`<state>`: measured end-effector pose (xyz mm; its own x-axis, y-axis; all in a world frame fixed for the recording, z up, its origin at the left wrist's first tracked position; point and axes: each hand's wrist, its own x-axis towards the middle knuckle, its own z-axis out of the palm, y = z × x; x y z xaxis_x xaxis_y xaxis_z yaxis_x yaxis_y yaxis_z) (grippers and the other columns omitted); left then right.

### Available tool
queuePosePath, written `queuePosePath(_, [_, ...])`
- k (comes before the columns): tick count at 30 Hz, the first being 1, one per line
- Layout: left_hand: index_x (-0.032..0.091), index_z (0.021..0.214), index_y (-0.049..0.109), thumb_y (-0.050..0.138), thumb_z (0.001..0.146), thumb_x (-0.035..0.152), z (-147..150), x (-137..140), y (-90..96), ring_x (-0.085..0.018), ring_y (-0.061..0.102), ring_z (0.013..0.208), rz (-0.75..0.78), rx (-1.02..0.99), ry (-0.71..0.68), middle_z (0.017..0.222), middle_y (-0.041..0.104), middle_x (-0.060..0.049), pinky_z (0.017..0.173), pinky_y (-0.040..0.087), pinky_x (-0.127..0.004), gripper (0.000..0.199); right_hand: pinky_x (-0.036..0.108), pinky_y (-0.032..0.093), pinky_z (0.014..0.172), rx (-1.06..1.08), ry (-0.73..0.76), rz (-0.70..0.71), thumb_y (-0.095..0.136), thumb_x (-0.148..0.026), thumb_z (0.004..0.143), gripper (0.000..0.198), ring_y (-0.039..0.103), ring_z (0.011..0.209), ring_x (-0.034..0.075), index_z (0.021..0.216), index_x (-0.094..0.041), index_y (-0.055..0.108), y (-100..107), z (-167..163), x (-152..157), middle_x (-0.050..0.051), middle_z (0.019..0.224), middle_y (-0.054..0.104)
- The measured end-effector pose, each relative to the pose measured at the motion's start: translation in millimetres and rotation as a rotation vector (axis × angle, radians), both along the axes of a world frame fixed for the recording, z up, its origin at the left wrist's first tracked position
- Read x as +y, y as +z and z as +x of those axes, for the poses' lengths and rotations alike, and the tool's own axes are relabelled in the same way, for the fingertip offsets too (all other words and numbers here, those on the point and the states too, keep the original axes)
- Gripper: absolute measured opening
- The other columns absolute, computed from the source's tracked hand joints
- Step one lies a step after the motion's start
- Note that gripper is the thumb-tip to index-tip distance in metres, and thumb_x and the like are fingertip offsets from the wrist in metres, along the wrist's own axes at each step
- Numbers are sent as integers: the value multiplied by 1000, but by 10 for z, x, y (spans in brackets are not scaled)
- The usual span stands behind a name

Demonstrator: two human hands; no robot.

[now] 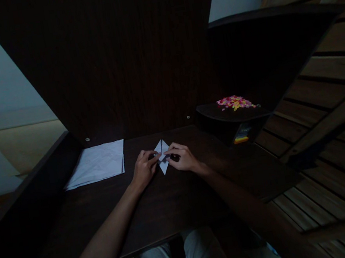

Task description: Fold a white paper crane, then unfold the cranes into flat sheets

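A small white folded paper (164, 168), diamond-shaped with pointed ends, lies on the dark desk between my hands. A split runs down its upper point, and a flap shows at its middle. My left hand (145, 166) has its fingers closed on the paper's left edge. From the other side, my right hand (182, 156) pinches the flap near the middle, thumb and forefinger together. The fingertips hide part of the folds.
A stack of white paper sheets (97, 161) lies on the desk (159, 209) to the left. Small pink and yellow pieces (235, 102) are heaped on a corner shelf at right. Under that shelf sits a yellow-marked item (241, 135). A raised panel (27, 204) borders the desk's left side.
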<state>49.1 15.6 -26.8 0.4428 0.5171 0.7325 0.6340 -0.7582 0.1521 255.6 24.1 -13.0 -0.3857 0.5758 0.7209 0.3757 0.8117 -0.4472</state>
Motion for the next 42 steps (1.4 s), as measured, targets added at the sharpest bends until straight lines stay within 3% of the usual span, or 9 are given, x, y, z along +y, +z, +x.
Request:
queuePosePath(3, [21, 115, 65, 53, 87, 11, 4, -14, 8, -22, 51, 87, 31, 41, 7, 98, 62, -10, 74, 49, -37, 32, 26, 49, 66, 5, 10, 48, 66, -20, 80, 9, 60, 73, 14, 85, -20, 73, -55, -39, 7, 4, 82, 64])
queuePosePath(7, [21, 117, 63, 50, 89, 12, 20, -32, 16, -20, 51, 81, 72, 44, 18, 92, 61, -9, 69, 48, -33, 32, 27, 49, 64, -48, 20, 106, 63, -21, 84, 10, 60, 72, 15, 83, -21, 73, -104, -51, 38, 5, 80, 64])
queuePosePath(14, [18, 96, 66, 49, 92, 17, 16, -87, 80, -18, 52, 76, 174, 24, -15, 82, 63, -7, 67, 46, -32, 18, 28, 48, 65, -121, -8, 170, 60, -21, 88, 15, 60, 73, 16, 85, -22, 75, -106, -15, 42, 6, 79, 64])
queuePosePath(20, [18, 91, 65, 50, 92, 17, 22, -86, 104, -17, 50, 72, 233, 70, -28, 78, 63, -6, 64, 43, -31, 15, 30, 50, 68, -166, 22, 190, 56, -18, 90, 18, 60, 76, 17, 92, -21, 73, -76, -4, 20, 7, 82, 67])
queuePosePath(30, [16, 103, 65, 42, 93, 15, 27, -87, 76, -18, 54, 76, 198, 97, -78, 79, 63, -8, 66, 47, -33, 26, 31, 51, 73, -119, 4, 139, 60, -21, 88, 12, 61, 78, 18, 87, -21, 72, -72, -32, -9, 7, 82, 66])
queuePosePath(42, [15, 87, 63, 41, 91, 9, 81, -110, 86, -18, 52, 72, 216, 116, -80, 77, 61, -7, 64, 46, -31, 24, 31, 51, 71, -173, -8, 195, 56, -22, 90, 16, 61, 78, 18, 86, -21, 71, -74, -64, -40, 7, 82, 67])
